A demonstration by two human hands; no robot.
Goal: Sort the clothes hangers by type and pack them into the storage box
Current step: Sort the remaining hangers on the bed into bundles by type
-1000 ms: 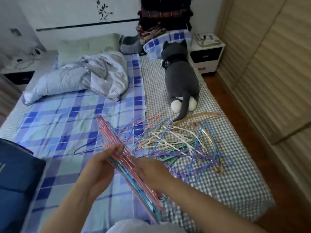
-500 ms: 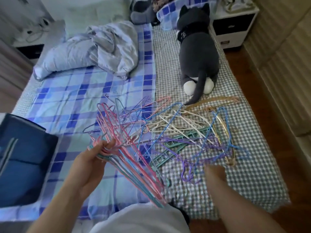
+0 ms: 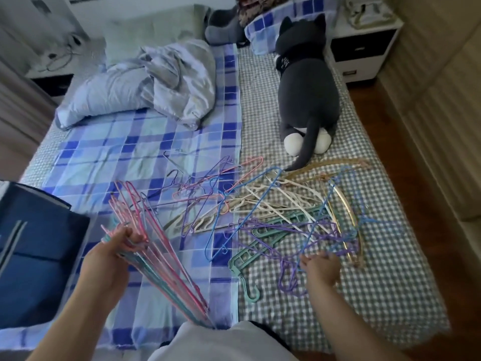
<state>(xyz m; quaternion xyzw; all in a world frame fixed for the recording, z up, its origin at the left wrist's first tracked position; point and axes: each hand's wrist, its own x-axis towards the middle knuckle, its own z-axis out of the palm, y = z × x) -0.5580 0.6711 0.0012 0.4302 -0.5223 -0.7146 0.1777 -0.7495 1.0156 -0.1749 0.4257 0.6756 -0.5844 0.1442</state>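
Note:
My left hand [image 3: 109,259] grips a stacked bundle of thin pink and teal wire hangers [image 3: 161,264], slanting from upper left down toward my lap. A tangled pile of mixed hangers [image 3: 273,212] lies on the bed: blue, purple and pink wire ones, cream plastic ones, teal plastic ones [image 3: 250,256] and a gold one [image 3: 343,212]. My right hand [image 3: 318,267] reaches into the near right edge of the pile, its fingers at the purple wire hangers [image 3: 289,277]; the grip itself is hidden. The dark blue storage box [image 3: 33,256] sits at the left edge.
A grey plush cat [image 3: 307,89] lies beyond the pile on the checked sheet. A crumpled grey blanket [image 3: 145,84] covers the far left of the bed. A white nightstand [image 3: 364,45] and wooden wardrobe doors [image 3: 442,100] stand on the right, past a strip of wooden floor.
My right hand let go of the bundle and moved right into the tangled pile. My left hand keeps holding the bundle. The view tilted down toward the bed.

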